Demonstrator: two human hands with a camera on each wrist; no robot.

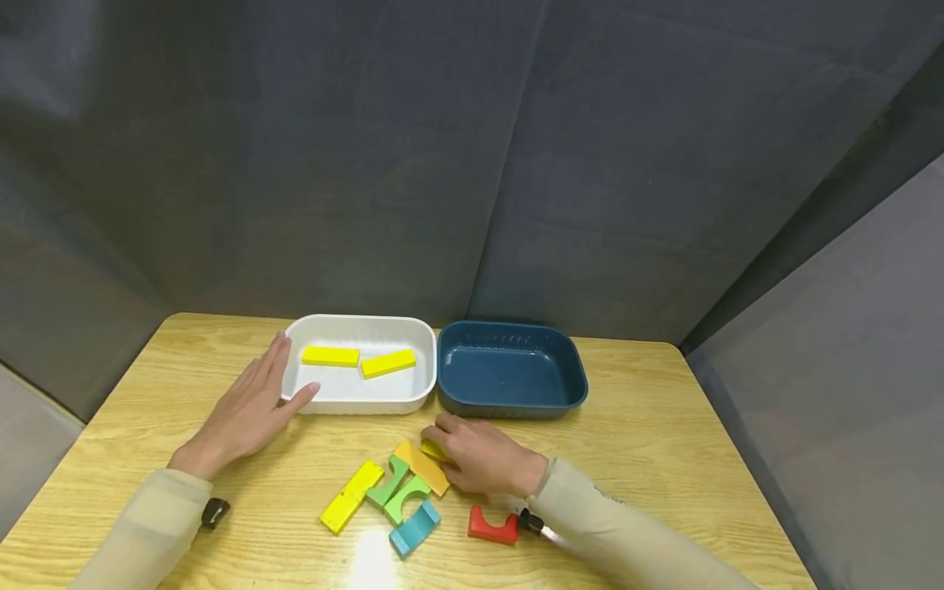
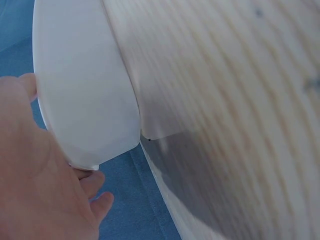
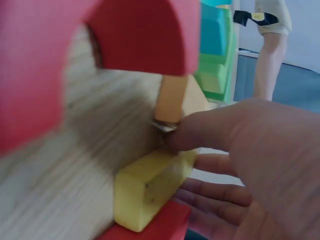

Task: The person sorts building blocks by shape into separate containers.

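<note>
My right hand [image 1: 487, 455] pinches a yellow block [image 3: 145, 185] between thumb and fingers, close over the table. A red block [image 3: 162, 225] shows right beside it in the right wrist view, and the end of an orange block [image 3: 172, 97] lies near the thumb. With fingers nearly straight, my left hand [image 1: 251, 406] touches the left end of a white tray [image 1: 354, 406], its thumb over the front corner. Inside that tray lie two yellow blocks [image 1: 330, 356], apart from each other.
A dark blue tray [image 1: 512, 410] stands right of the white one. On the wooden table [image 1: 664, 459], green arch blocks [image 1: 408, 497], a blue curved block [image 1: 415, 528] and yellow pieces [image 1: 351, 497] cluster in front. A red arch block [image 1: 490, 528] lies by the right wrist. Dark cloth [image 1: 354, 164] hangs behind.
</note>
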